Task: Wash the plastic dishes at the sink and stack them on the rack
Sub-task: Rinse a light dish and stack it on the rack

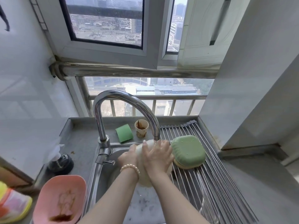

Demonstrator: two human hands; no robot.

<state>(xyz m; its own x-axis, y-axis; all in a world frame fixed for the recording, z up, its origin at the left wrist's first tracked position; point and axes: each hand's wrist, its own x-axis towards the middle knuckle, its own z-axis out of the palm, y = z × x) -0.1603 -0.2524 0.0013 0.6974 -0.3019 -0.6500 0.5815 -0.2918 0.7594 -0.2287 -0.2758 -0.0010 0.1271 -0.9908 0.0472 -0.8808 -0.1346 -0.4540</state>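
A white plastic dish [149, 143] stands on edge over the sink [103, 180], right under the spout of the chrome faucet [113, 101]. My left hand [127, 157] grips its left side; a pearl bracelet is on that wrist. My right hand [157, 155] lies spread across the dish's right face, covering most of it. On the roll-up steel rack [215, 180] over the right half of the sink, a green dish [188, 150] sits upside down on a cream one. A pink dish [59, 199] smeared with brown sauce waits on the counter at the lower left.
A green sponge [124, 133] and a stained paper cup [141, 128] stand behind the faucet. A dark bottle with a crumpled plastic top [60, 160] is left of the sink. A colourful cloth [13, 204] lies at the far left. A window and railing are behind.
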